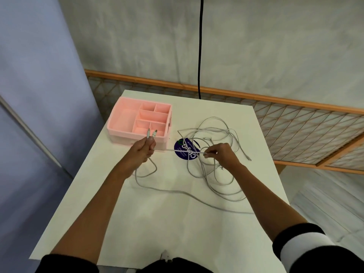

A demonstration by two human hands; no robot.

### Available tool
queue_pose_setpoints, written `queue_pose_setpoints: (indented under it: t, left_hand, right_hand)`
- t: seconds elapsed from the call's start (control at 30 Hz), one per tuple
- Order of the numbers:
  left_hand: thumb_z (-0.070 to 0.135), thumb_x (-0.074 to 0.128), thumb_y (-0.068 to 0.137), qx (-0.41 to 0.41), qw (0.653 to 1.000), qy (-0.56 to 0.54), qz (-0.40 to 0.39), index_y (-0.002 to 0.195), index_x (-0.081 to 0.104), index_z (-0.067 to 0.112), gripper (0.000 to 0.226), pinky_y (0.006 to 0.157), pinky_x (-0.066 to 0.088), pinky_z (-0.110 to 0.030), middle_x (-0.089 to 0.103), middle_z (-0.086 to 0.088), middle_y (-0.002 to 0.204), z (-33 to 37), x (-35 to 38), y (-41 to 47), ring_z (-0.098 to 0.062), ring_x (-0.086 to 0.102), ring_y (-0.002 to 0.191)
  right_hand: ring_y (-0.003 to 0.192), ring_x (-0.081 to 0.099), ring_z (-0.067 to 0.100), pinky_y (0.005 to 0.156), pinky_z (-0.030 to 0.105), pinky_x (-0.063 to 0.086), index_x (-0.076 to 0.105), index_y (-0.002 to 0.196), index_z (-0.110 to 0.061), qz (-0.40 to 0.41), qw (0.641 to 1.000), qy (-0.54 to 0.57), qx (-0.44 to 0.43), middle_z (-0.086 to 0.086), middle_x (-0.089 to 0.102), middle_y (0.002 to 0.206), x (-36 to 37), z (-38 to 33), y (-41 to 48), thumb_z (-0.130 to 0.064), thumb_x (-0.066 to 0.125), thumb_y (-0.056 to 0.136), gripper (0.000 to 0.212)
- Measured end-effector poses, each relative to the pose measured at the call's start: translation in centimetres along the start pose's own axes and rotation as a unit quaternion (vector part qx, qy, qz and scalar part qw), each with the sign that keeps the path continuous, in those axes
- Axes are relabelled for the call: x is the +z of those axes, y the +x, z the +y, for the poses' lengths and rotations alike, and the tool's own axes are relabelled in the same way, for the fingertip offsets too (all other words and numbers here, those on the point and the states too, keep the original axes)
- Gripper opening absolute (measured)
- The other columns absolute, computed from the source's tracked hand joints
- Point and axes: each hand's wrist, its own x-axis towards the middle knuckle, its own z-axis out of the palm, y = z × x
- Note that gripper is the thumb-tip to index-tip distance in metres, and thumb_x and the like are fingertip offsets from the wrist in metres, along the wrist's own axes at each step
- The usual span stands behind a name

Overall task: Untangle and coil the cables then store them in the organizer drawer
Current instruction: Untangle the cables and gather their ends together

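On the white desk (pixel 157 223), the left hand (pixel 142 149) grips two plug ends (pixel 151 133) just short of the pink organizer (pixel 122 119), the right hand (pixel 220 155) pinches the strand (pixel 173 149) stretched sideways between them, and the tangled cables (pixel 216 133) lie nearest the right hand.

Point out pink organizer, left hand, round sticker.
pink organizer (pixel 122 119): head view, large compartment's bare floor.
left hand (pixel 143 149): head view, middle of the hand.
round sticker (pixel 179 153): head view, dark left part.
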Motion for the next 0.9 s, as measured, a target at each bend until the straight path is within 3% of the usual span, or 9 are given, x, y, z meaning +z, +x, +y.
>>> queue_pose_setpoints:
  t: [0.07,0.2,0.27,0.4,0.53,0.77,0.9]
  left_hand:
    - [0.034,0.03,0.103,0.003,1.0,-0.016,-0.003,0.075,0.04,0.018,0.034,0.045,0.022,-0.011,0.033,0.014,0.051,-0.3,-0.2,-0.5,-0.001,0.025,0.048]
    - [0.044,0.033,0.093,0.013,0.997,-0.075,0.025,0.074,0.039,0.017,0.035,0.042,0.021,-0.01,0.028,0.014,0.052,0.4,-2.2,-1.1,0.0,0.022,0.046]
    - [0.045,0.034,0.093,0.014,0.998,-0.062,0.02,0.074,0.04,0.017,0.035,0.043,0.021,-0.011,0.027,0.014,0.054,0.6,-2.4,-1.0,-0.002,0.022,0.048]
    - [0.037,0.028,0.102,0.014,0.995,-0.079,0.055,0.072,0.04,0.018,0.038,0.044,0.019,-0.015,0.026,0.012,0.055,1.1,-3.0,-0.9,-0.003,0.021,0.048]
    - [0.037,0.028,0.103,0.012,0.994,-0.08,0.074,0.072,0.041,0.017,0.038,0.044,0.021,-0.014,0.028,0.013,0.053,1.1,-4.2,-1.3,-0.002,0.022,0.047]
    - [0.048,0.037,0.092,0.03,0.989,-0.111,0.095,0.061,0.052,0.031,0.039,0.043,0.023,-0.012,0.029,0.007,0.06,0.6,-5.5,-1.6,-0.002,0.023,0.048]
    - [0.045,0.036,0.094,0.04,0.983,-0.131,0.122,0.06,0.052,0.031,0.04,0.042,0.023,-0.012,0.029,0.01,0.057,0.1,-6.1,-1.8,-0.001,0.024,0.046]
  right_hand:
    - [0.06,0.057,-0.006,0.063,0.008,0.038,0.075,0.087,0.0,0.007,1.0,-0.012,0.011,0.003,0.07,0.079,0.1,0.6,0.1,-0.005,0.075,0.076,0.012]
    - [0.077,0.066,0.021,0.073,0.028,0.046,0.075,0.087,-0.001,0.032,0.998,-0.028,0.046,0.014,0.074,0.085,-0.5,2.8,0.3,-0.005,0.073,0.076,0.012]
    - [0.078,0.067,0.027,0.074,0.033,0.048,0.075,0.086,-0.001,0.036,0.997,-0.036,0.051,0.014,0.073,0.082,-0.4,3.1,0.5,-0.004,0.072,0.077,0.009]
    - [0.076,0.065,0.024,0.063,0.016,0.043,0.074,0.086,0.0,0.038,0.994,-0.063,0.081,0.013,0.072,0.084,-0.1,4.3,0.2,-0.001,0.072,0.078,0.009]
    - [0.079,0.067,0.029,0.071,0.031,0.049,0.074,0.083,0.0,0.058,0.99,-0.078,0.102,0.015,0.072,0.08,-0.6,6.2,-0.9,-0.005,0.073,0.077,0.007]
    - [0.087,0.066,0.025,0.068,0.023,0.039,0.073,0.087,0.001,0.085,0.986,-0.064,0.128,0.014,0.073,0.088,-1.8,7.5,-2.1,-0.004,0.07,0.081,0.008]
    - [0.081,0.059,0.02,0.058,0.023,0.034,0.073,0.088,-0.006,0.08,0.983,-0.086,0.144,0.006,0.072,0.086,-2.0,7.9,-2.5,-0.011,0.068,0.085,0.007]
